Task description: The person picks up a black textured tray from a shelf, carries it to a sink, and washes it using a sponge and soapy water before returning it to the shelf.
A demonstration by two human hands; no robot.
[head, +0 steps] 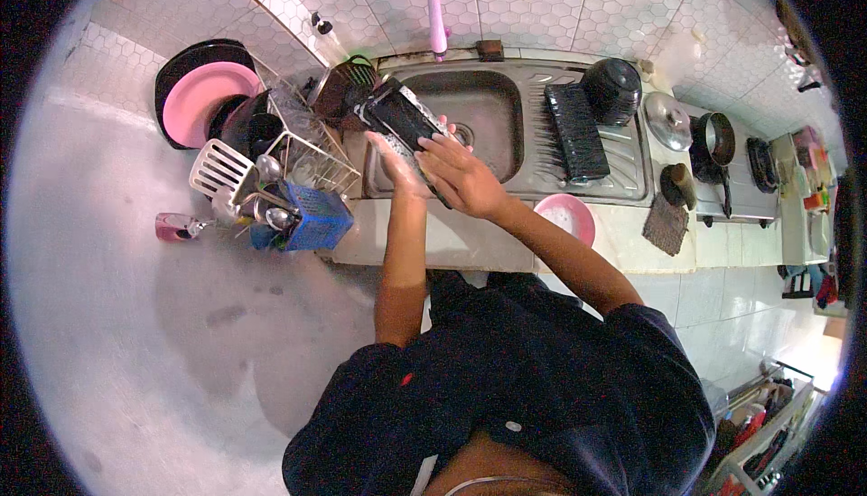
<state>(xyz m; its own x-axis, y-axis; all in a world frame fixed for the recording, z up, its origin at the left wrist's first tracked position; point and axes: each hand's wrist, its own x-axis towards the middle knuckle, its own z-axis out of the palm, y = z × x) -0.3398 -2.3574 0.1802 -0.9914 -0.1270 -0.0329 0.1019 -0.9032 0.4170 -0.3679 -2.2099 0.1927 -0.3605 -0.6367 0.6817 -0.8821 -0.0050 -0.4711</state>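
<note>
Over the sink, a black rectangular tray-like piece point(399, 114) is held at a slant, with white soap suds along its sides. My left hand point(401, 165) supports it from beneath, and its fingertips show past the far long edge. My right hand point(464, 181) lies across the near end, fingers resting on the dark upper face. Whether this hand grips the piece or hides anything under its palm cannot be made out. Below is the stainless steel sink basin point(498, 106), and a pink bowl point(565, 218) with suds stands on the counter beside my right forearm.
A black slatted piece point(576, 131) and black ribbed pot point(613, 93) occupy the drainboard. Left are a blue utensil basket point(315, 218), wire rack point(325, 157) and pink plate point(211, 104). A pink faucet point(437, 25) rises behind the sink; a pan point(718, 140) sits on the stove.
</note>
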